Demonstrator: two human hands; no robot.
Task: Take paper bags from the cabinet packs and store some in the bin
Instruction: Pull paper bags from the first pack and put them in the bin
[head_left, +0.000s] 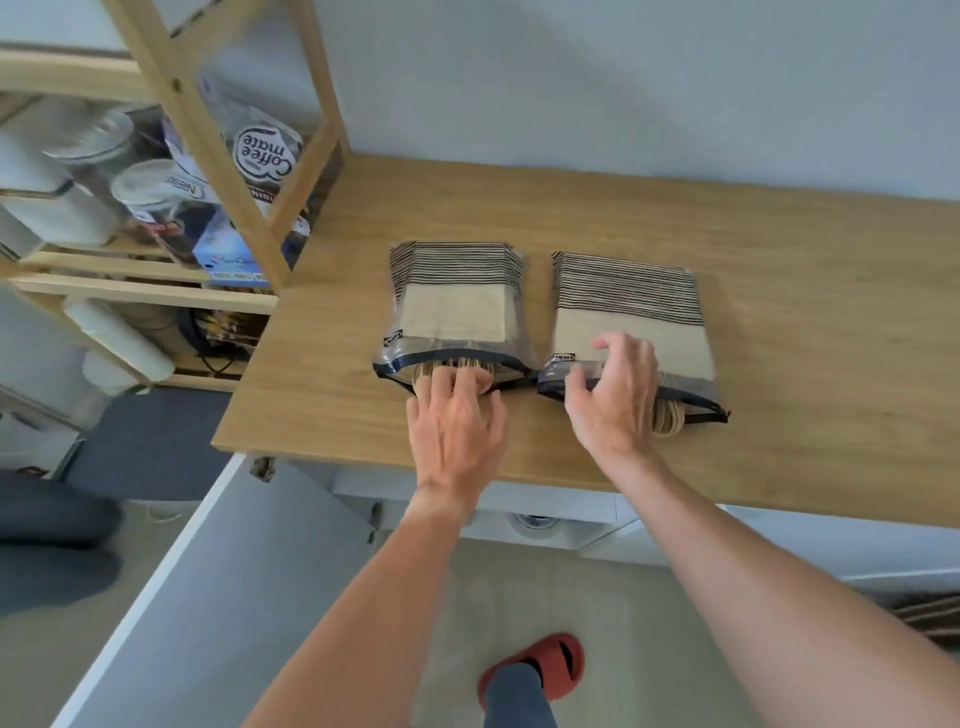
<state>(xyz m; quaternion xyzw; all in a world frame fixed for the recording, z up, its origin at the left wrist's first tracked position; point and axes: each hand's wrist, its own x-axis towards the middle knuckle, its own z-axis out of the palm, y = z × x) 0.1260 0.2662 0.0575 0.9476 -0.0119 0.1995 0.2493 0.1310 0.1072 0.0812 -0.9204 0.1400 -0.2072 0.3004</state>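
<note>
Two clear plastic packs of striped brown paper bags lie side by side on the wooden countertop (779, 249). My left hand (452, 421) has its fingertips inside the open mouth of the left pack (454, 306), touching the bags' twine handles. My right hand (615, 395) rests over the open edge of the right pack (631, 312), fingers curled on the plastic rim, with twine handles showing beside the hand. No bin is in view.
A wooden shelf unit (228, 140) stands at the left with jars, a Coffee mate pack (267, 150) and boxes. An open white cabinet door (208, 597) hangs below the counter's left end. My foot in a red slipper (550, 665) is on the floor.
</note>
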